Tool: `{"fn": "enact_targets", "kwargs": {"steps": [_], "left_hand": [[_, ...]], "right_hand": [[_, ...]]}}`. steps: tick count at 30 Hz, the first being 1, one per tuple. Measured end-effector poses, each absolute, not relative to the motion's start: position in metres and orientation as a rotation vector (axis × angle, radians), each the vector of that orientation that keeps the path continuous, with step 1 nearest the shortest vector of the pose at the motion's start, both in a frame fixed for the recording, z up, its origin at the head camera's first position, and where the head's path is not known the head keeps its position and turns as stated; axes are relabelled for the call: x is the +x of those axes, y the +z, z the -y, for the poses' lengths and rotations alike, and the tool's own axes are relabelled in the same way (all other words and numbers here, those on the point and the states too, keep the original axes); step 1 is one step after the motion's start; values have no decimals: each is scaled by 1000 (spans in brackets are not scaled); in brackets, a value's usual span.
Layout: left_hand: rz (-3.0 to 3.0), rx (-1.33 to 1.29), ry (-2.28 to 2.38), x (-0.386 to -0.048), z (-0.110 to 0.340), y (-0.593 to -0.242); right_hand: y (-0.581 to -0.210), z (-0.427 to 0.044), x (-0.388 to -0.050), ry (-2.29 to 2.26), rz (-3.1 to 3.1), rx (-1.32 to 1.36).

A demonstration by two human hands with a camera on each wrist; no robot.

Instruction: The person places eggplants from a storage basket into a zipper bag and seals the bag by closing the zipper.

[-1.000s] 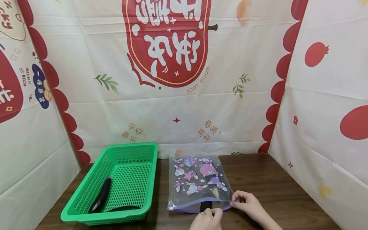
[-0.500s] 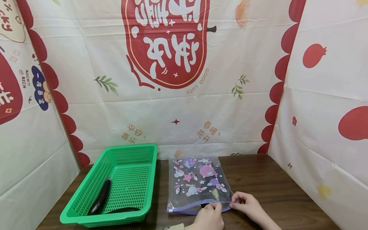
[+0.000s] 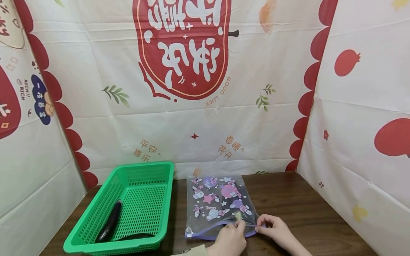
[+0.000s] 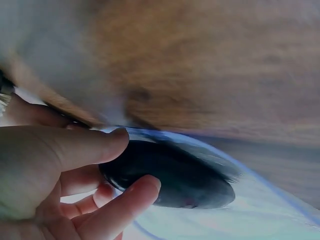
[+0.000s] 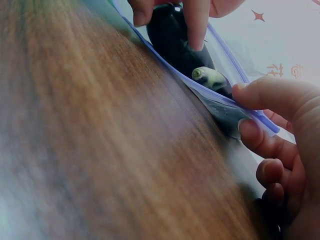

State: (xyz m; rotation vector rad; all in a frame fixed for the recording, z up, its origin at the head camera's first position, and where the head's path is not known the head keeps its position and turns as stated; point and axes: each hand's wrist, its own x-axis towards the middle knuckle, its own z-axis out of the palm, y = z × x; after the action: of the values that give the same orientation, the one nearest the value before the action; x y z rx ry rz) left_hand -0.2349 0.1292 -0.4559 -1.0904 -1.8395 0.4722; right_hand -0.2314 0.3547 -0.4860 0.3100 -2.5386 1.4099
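A clear zip bag (image 3: 200,209) with cartoon prints and a purple zip edge lies on the table, its mouth toward me. My left hand (image 3: 228,240) is at the mouth, thumb and fingers around a dark eggplant (image 4: 170,172). In the right wrist view the same eggplant (image 5: 172,35) sits within the parted zip edges. Beside it, inside the bag, shows a pale green stub (image 5: 210,77), perhaps a stem. My right hand (image 3: 272,228) pinches the right end of the zip edge (image 5: 257,114) between thumb and fingers. In the head view my left hand hides the gripped eggplant.
A green plastic basket (image 3: 169,199) stands left of the bag. One eggplant (image 3: 110,222) lies along its left side, and another dark one (image 3: 136,236) lies by its near wall. Printed cloth (image 3: 173,131) hangs behind the brown table (image 3: 288,199) and on both sides.
My left hand has moved forward, carrying the eggplant farther into the bag's mouth. The right hand keeps its pinch on the zip edge. The head view has shifted slightly.
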Motion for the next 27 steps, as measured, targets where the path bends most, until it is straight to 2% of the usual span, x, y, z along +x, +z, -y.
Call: {"fn": "enact_targets", "kwargs": {"steps": [16,27], "left_hand": [[1984,-1051,520,-256,-133,-463],[2067,-1081,486,-238,-120,-451]], "right_hand": [[-490,-352,-230,1407,2537,299],[-486,-353,-231,1392,2566,279]]}}
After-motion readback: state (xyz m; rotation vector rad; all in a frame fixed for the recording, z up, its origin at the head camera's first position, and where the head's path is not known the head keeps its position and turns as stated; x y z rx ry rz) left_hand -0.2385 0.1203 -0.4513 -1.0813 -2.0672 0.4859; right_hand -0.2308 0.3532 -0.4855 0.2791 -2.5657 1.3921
